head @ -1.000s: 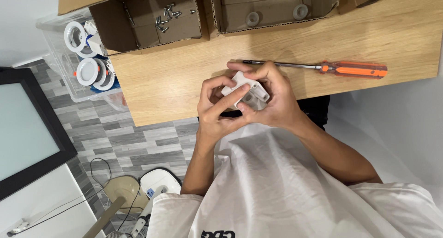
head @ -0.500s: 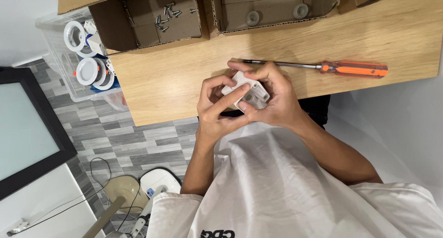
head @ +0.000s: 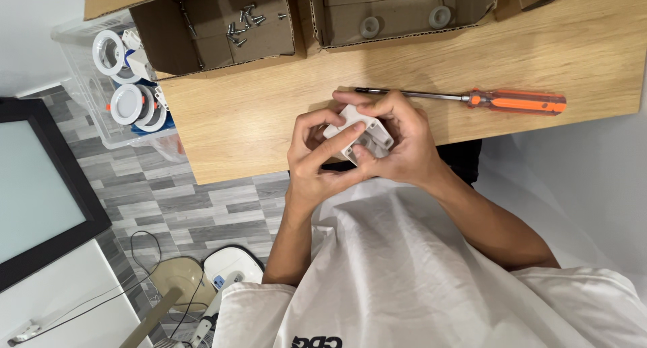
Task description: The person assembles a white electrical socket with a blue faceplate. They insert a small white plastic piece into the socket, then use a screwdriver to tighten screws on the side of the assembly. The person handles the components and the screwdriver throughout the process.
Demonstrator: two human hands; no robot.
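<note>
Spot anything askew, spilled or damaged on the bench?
Nothing stands out. Both the left hand and right hand grip the small white plastic housing. The orange-handled screwdriver lies flat on the wooden table; the screws are loose but inside their cardboard box.

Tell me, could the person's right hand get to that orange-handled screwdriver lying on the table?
Probably yes. The screwdriver lies bare on the wooden table, its tip just beyond the right hand, nothing between them. But both hands are gripping the small white plastic part, so the right one must let go first.
</note>
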